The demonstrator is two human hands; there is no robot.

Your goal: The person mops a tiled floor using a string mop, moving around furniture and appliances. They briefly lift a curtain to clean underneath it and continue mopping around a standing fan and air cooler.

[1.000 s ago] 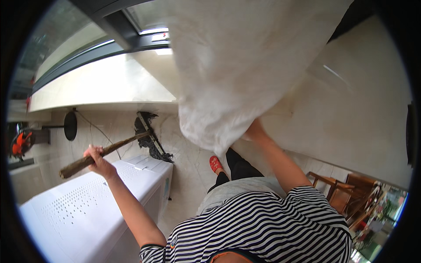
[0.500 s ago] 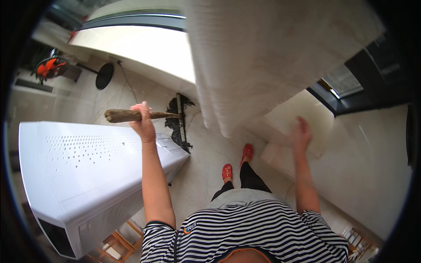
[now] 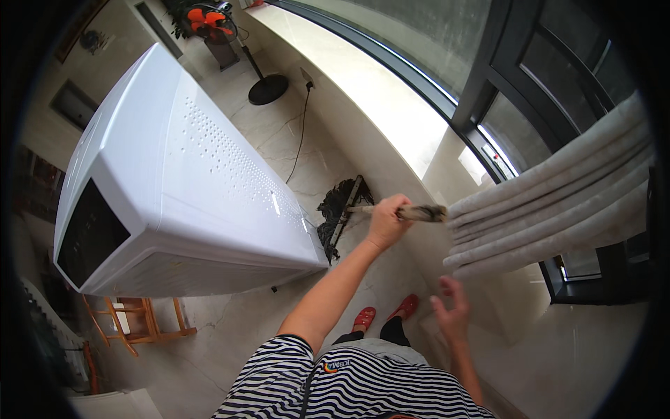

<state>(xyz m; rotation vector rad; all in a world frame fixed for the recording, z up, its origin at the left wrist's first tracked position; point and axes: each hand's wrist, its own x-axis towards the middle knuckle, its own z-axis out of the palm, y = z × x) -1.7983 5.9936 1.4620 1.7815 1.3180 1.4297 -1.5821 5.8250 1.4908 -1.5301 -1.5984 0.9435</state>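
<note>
My left hand is wrapped round the wooden handle of a mop. The handle's thick end points right, toward the curtain. Beyond my fist, the dark mop head with its pale crossbar rests on the floor, between the white appliance and the low wall. To the right, my right hand hangs in the air with its fingers apart and nothing in it. Just above it is the lower end of a light grey curtain, gathered in folds; a small gap seems to separate them.
A tall white appliance with a perforated side stands at left. Farther back, a fan with orange blades stands on a round black base. A black cord trails from the wall. A bright window sill runs along dark frames. A wooden chair stands behind the appliance.
My view has swung round. The curtain, which hung wide across the top, now lies bunched at the right. My left hand has carried the mop handle rightward; its thick end now points right.
</note>
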